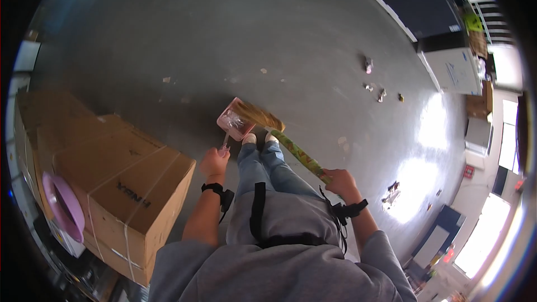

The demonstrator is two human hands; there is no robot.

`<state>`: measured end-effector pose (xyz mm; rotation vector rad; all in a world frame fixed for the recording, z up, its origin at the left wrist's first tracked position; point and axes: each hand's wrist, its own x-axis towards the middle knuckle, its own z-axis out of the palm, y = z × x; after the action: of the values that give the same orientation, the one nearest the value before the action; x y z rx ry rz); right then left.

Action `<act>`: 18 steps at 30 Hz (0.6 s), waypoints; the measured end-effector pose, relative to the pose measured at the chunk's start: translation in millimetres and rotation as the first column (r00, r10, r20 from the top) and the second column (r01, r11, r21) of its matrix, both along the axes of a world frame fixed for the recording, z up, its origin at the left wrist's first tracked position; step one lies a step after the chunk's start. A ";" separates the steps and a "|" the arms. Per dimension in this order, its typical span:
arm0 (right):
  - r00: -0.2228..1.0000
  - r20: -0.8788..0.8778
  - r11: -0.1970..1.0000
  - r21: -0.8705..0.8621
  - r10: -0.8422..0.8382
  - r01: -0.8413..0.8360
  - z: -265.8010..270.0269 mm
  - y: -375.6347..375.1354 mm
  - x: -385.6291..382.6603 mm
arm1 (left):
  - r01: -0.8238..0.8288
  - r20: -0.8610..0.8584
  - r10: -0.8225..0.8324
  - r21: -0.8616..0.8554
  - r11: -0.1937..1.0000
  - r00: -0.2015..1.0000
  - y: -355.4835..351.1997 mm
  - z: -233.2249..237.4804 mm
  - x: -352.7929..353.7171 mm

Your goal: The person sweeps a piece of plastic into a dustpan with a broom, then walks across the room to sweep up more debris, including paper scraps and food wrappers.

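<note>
While the pink dustpan [235,123] is kept low on the grey floor [224,39], just ahead of the person's shoes [250,138], its thin handle is gripped by the left hand [214,162], whose fingers are closed fully round it. The pan lies straight forward of that hand, with its long axis running away from the body. The broom [260,116] is held in the right hand [341,182], fingers wrapped tight about the patterned shaft [299,154]. The shaft's axis slants forward and leftward, so that the bristles are brought against the pan's far side. The left hand is the nearer to the pan. Stacked cardboard boxes [128,184] stand to the left, and scattered scraps [375,92] lie well apart to the right.
</note>
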<state>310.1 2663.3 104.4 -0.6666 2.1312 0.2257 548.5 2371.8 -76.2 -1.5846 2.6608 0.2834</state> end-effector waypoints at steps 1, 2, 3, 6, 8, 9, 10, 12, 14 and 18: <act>0.995 0.013 0.994 -0.033 -0.099 0.100 0.1 18.6 -4.4 | 0.002 0.008 -0.002 -0.007 1.000 1.000 -1.1 -0.3 0.3; 0.979 0.030 0.977 -0.066 -0.200 0.201 -3.3 41.6 -8.0 | 0.006 0.011 -0.005 -0.014 1.000 1.000 -2.4 0.7 0.6; 0.952 0.052 0.947 -0.099 -0.301 0.305 -5.3 58.8 -6.8 | 0.012 0.016 -0.012 -0.023 1.000 1.000 -4.3 3.1 0.0; 0.835 0.083 0.831 -0.091 -0.543 0.549 -5.0 77.1 0.6 | 0.024 0.035 -0.023 -0.054 0.998 0.999 -9.6 5.1 -2.1; 0.880 -0.041 0.879 -0.080 -0.473 0.469 -16.2 71.0 13.2 | 0.022 0.039 -0.020 -0.059 0.998 0.999 -11.3 6.3 0.1; 0.890 -0.086 0.893 -0.086 -0.448 0.442 -31.7 69.7 20.2 | 0.044 0.058 -0.040 -0.065 0.997 0.997 -12.7 1.9 4.0; 0.897 -0.131 0.906 -0.088 -0.422 0.414 -47.9 69.0 26.3 | 0.042 0.079 -0.038 -0.045 0.998 0.996 -12.6 3.9 4.8; 0.838 -0.107 0.844 -0.110 -0.535 0.524 -79.8 68.7 35.9 | 0.037 0.125 -0.035 -0.010 0.999 0.992 -12.0 8.8 4.4; 0.781 -0.064 0.781 -0.127 -0.622 0.612 -106.4 69.4 40.2 | 0.020 0.168 -0.026 0.037 0.999 0.985 -13.1 16.4 -0.1; 0.573 0.138 0.562 -0.114 -0.808 0.819 -128.7 71.2 47.5 | 0.083 0.030 -0.085 0.067 0.994 0.996 -19.9 37.1 -2.0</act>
<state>357.6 2734.4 -24.3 0.2959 2.1708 -0.4986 546.5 2351.9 -39.1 -1.4426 2.6562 0.3352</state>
